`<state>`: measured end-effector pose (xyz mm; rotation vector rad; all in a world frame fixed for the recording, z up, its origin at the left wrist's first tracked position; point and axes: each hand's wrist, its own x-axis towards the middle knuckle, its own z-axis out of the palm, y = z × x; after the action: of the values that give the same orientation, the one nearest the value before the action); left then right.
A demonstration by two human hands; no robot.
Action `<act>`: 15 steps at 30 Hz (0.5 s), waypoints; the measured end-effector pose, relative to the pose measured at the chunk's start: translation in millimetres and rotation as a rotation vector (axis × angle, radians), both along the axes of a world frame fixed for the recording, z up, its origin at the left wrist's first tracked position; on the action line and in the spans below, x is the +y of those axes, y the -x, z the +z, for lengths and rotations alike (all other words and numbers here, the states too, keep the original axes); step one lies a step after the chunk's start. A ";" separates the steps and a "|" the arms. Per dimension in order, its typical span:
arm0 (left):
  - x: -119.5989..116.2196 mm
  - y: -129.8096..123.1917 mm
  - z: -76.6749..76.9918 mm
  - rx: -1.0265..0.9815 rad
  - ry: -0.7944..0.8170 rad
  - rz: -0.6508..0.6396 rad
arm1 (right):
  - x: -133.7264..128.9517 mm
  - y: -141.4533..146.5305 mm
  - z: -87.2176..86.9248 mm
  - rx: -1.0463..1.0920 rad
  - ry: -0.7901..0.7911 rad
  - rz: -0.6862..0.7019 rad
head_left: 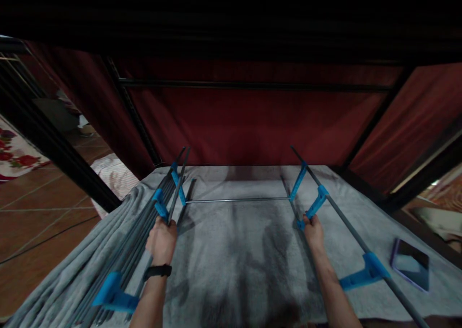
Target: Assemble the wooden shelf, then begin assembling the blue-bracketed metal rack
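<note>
My left hand (162,237), with a dark band on the wrist, is closed around a grey rod beside a blue connector (160,205). On the right, my right hand (313,229) grips the lower end of another blue connector (317,202), whose top is on a long grey rod (346,222). A thin crossbar (238,200) runs between the two sides at the far end. More blue connectors sit along both sides, one near the left forearm (114,294) and one near the right forearm (366,272).
Several loose grey rods (139,243) lie at the left on a grey cloth (234,265). A phone (410,264) rests at the right. Black frame bars and a red curtain (249,125) enclose the cloth, with tiled floor (43,217) beyond at the left.
</note>
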<state>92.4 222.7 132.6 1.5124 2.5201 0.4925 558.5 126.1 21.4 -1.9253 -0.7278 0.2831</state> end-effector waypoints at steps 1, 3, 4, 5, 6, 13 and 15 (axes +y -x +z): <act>-5.8 5.7 -0.6 0.008 0.021 -0.005 | -6.3 4.2 -0.7 0.005 -0.009 -0.006; -18.1 16.2 -0.7 0.022 0.053 -0.020 | -19.3 12.3 -2.4 0.011 -0.033 -0.027; -24.4 20.9 0.0 0.027 0.066 -0.027 | -25.8 15.9 -3.3 0.013 -0.042 -0.036; -30.6 25.1 1.1 0.031 0.074 -0.035 | -32.2 19.4 -4.1 0.018 -0.049 -0.041; -36.3 29.0 2.6 0.035 0.083 -0.040 | -38.4 22.6 -4.9 0.025 -0.054 -0.038; -63.9 45.6 8.6 0.049 0.104 -0.058 | -76.1 38.6 -13.9 0.044 -0.040 -0.010; -67.3 46.7 7.7 0.038 0.077 -0.066 | -82.5 39.8 -16.3 0.032 -0.038 -0.007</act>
<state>45.7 155.3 140.3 1.5852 2.4777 0.3566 518.7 43.6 5.1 -1.8827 -0.7008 0.2925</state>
